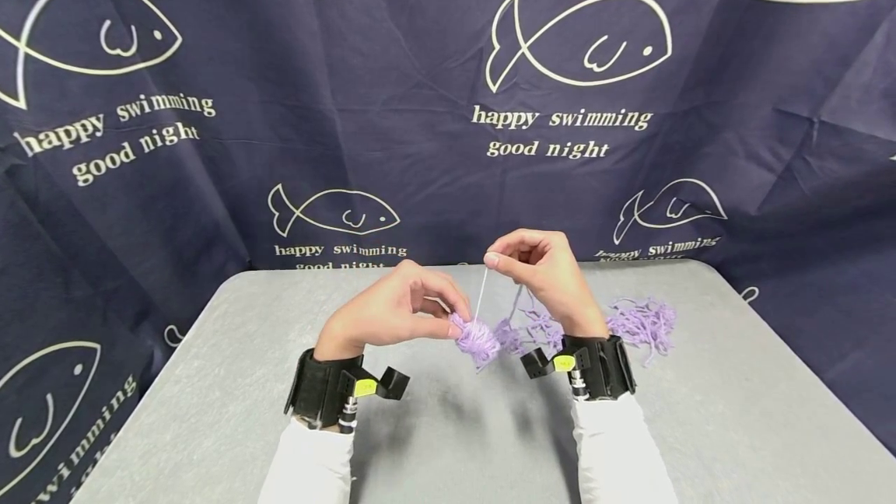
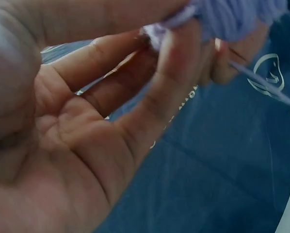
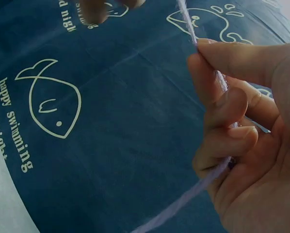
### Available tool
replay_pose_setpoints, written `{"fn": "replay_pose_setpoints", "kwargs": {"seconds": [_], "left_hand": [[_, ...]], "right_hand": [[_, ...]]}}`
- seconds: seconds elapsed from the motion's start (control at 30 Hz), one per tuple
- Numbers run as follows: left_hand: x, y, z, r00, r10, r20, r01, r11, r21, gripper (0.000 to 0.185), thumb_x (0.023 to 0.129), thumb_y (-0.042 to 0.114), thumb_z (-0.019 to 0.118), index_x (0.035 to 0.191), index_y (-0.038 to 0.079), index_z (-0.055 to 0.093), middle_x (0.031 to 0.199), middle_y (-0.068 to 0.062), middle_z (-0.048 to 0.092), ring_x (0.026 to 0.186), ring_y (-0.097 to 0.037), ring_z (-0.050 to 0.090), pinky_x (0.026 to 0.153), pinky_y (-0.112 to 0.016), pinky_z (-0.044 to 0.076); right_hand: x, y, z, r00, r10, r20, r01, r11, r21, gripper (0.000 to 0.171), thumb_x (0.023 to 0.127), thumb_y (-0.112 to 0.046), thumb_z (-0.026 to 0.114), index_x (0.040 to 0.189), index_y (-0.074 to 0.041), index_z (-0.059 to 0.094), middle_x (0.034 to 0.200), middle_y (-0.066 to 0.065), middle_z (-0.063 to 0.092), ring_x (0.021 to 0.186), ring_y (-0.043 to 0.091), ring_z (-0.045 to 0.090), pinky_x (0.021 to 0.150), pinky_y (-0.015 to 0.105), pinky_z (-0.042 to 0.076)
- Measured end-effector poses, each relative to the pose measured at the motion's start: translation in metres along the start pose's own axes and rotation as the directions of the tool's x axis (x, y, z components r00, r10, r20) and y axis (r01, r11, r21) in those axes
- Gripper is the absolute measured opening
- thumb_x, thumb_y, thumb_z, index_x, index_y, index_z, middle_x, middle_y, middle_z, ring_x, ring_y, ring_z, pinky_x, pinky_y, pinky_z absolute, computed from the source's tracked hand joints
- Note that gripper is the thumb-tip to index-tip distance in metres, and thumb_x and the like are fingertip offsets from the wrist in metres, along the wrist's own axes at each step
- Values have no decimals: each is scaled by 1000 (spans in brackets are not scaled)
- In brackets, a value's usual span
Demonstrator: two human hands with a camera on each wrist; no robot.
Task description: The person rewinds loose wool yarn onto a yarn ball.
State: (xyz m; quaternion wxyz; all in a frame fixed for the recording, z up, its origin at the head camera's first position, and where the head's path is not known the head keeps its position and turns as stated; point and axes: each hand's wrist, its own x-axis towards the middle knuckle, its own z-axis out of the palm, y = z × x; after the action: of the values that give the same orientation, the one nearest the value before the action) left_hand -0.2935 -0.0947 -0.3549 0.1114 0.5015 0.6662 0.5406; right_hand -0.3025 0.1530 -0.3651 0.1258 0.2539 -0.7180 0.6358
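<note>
Yarn ball (image 1: 478, 337) pinched by left hand (image 1: 392, 309), strand (image 1: 481, 294) pulled taut by right hand (image 1: 542, 271)

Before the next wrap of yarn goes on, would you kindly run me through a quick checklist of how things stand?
1. Left hand grips the yarn ball: ok, fingertips pinch its edge.
2. Right hand pinches the strand: ok, held between thumb and forefinger.
3. Strand taut between ball and right hand: ok, it runs straight up.
4. Ball lifted off the table: cannot tell.
5. Loose yarn pile free of the strand: cannot tell, the right hand hides the join.
6. Strand free of knots: cannot tell, too thin to judge.
</note>
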Motion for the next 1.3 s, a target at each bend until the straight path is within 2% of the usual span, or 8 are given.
{"fn": "replay_pose_setpoints", "kwargs": {"seconds": [0.2,0.33,0.5,0.63,0.77,0.87,1.0,1.3], "left_hand": [[-1,5,-2,986,95,-139,-115,982,-149,19,83,-12,74,97,0,74,99,-15,69,97,-26,64,87,-45,59],[-1,5,-3,937,126,-327,-199,959,-202,24,84,-12,73,98,8,76,102,-10,69,97,-23,66,87,-35,58],[3,3,-3,819,124,-560,-311,917,-251,34,83,-19,67,97,11,78,100,-6,71,87,-16,67,78,-25,57],[6,2,-3,692,72,-718,-345,907,-241,37,83,-23,62,95,7,78,93,-5,73,78,-12,66,74,-22,57],[10,1,-1,568,63,-820,-240,966,-92,22,82,-19,70,93,-1,77,88,-6,73,74,-10,66,70,-21,56],[11,-1,1,530,107,-841,-77,994,78,14,81,-12,76,94,-4,76,90,-10,73,75,-11,67,67,-20,54],[10,-5,1,583,162,-796,94,960,265,14,80,-8,78,93,-1,77,92,-11,73,76,-14,67,68,-23,57],[5,-6,-1,836,-59,-545,283,898,337,14,80,-9,75,89,2,77,89,-6,73,79,-18,69,78,-35,61]], "right_hand": [[2,6,3,999,36,7,-36,999,-9,10,87,-8,81,93,-2,76,74,1,66,55,12,42,47,24,31],[2,7,6,997,64,35,-62,997,-35,9,88,-5,79,95,-2,76,74,0,65,56,11,45,48,23,34],[3,7,11,994,70,86,-64,995,-73,7,87,-5,79,93,-3,76,71,1,64,57,10,47,50,22,37],[3,6,15,989,47,138,-32,994,-109,6,87,-9,80,91,-6,77,68,3,62,56,10,44,50,22,34],[2,1,18,982,29,188,-3,990,-137,4,86,-8,80,88,-7,77,66,5,60,53,10,42,48,22,32],[1,-4,20,977,13,212,19,989,-149,4,85,-8,80,87,-7,77,65,5,59,52,10,40,46,22,30],[-1,-11,19,978,-12,209,43,989,-144,4,85,-8,80,86,-7,77,66,5,61,52,11,41,46,22,30],[-2,-14,7,992,-67,105,73,996,-52,5,86,-2,78,91,-4,76,69,5,61,53,13,43,46,25,33]]}}
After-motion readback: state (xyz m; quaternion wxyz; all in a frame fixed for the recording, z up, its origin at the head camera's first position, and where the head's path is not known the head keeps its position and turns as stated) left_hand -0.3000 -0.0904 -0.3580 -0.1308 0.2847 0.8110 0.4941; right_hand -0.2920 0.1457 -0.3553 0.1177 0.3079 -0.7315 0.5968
